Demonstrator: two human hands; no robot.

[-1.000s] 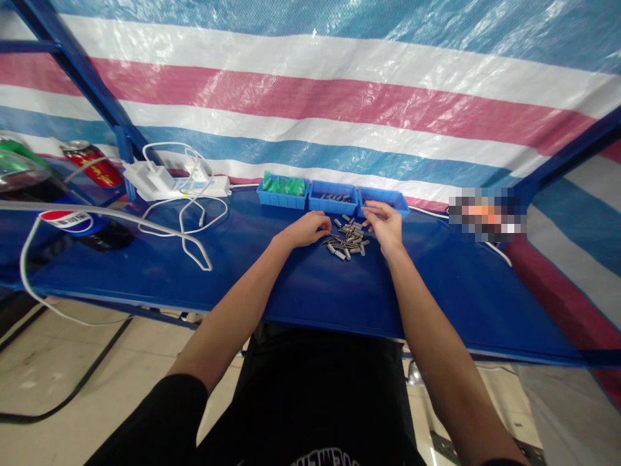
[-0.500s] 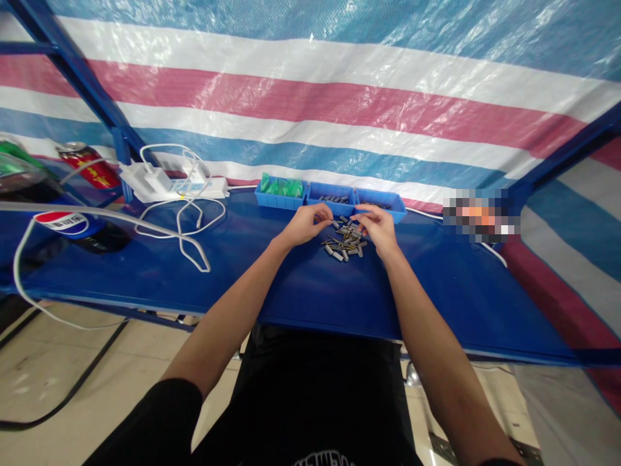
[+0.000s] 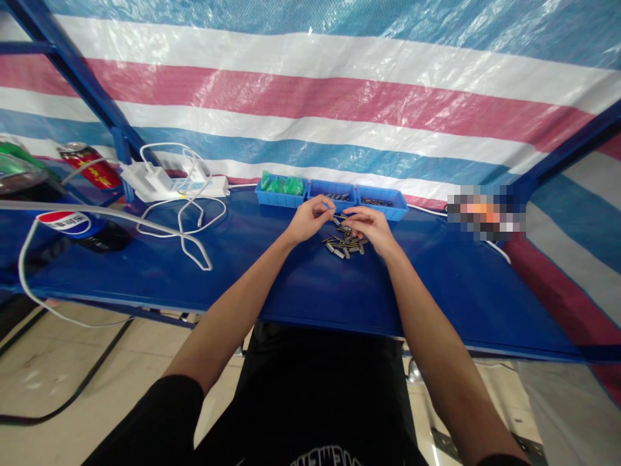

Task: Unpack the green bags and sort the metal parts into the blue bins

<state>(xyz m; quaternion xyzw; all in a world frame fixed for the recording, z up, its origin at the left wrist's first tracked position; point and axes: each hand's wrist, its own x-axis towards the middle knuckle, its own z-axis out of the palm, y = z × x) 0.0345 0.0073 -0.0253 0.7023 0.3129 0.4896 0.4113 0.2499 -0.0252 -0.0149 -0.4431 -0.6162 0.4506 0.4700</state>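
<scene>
Several small grey cylinders and thin brass-coloured screw-like pieces lie in a loose pile (image 3: 345, 246) on the blue table (image 3: 310, 291). Over the pile's back left edge is my left hand (image 3: 310, 218), thumb and index finger pinched on something too small to make out. My right hand (image 3: 371, 228) faces it from the right, fingers bent and tips close together; what they hold, if anything, is too small to name. The fingertips of both hands nearly meet. Just behind them stand a blue bin (image 3: 332, 206) of grey cylinders and another blue bin (image 3: 383, 211) of thin dark pieces.
A third blue bin (image 3: 280, 199) holds green plastic bags. To the left are a white power strip (image 3: 204, 188) with looped cables, a cola bottle (image 3: 92, 233) and a red can (image 3: 92, 167). Striped sheeting (image 3: 310, 97) hangs behind the table. A pixelated patch covers something at right.
My right hand has moved left and down from the right bin to the pile. My left hand has shifted slightly up and right, so the fingertips are now close together.
</scene>
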